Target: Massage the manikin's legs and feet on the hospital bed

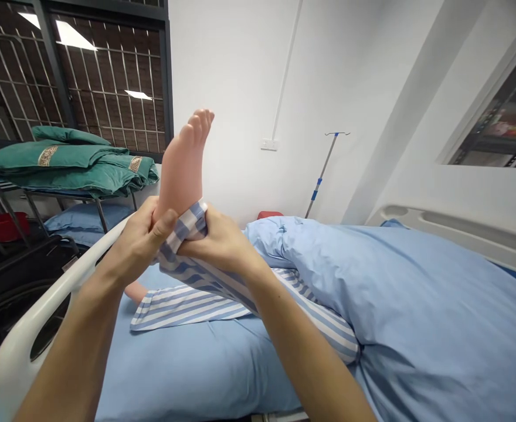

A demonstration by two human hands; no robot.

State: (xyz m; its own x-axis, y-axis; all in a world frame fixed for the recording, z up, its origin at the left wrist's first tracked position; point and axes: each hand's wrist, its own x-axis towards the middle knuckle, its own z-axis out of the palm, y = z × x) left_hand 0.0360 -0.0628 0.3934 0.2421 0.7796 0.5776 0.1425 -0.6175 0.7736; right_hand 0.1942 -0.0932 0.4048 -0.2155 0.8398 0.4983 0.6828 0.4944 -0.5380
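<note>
A bare foot [183, 158] points straight up, raised from the hospital bed, and it looks like a lifelike leg or a real patient's; I cannot tell which. My left hand [139, 237] wraps the ankle, with its thumb lying over the cuff. My right hand [218, 240] grips the blue-and-white striped pyjama trouser leg [183, 258] just below that cuff. A second trouser leg [187, 308] lies flat on the light blue sheet [187, 375], with a heel [135, 291] showing past its end. A light blue duvet [394, 281] covers the rest of the body.
A white bed rail [42, 310] runs along the left of the bed. Beyond it stand a black wheelchair [20, 275], a red basin [3, 227] and a cot with folded green quilts [68, 167]. An IV pole [323, 170] rises behind the bed.
</note>
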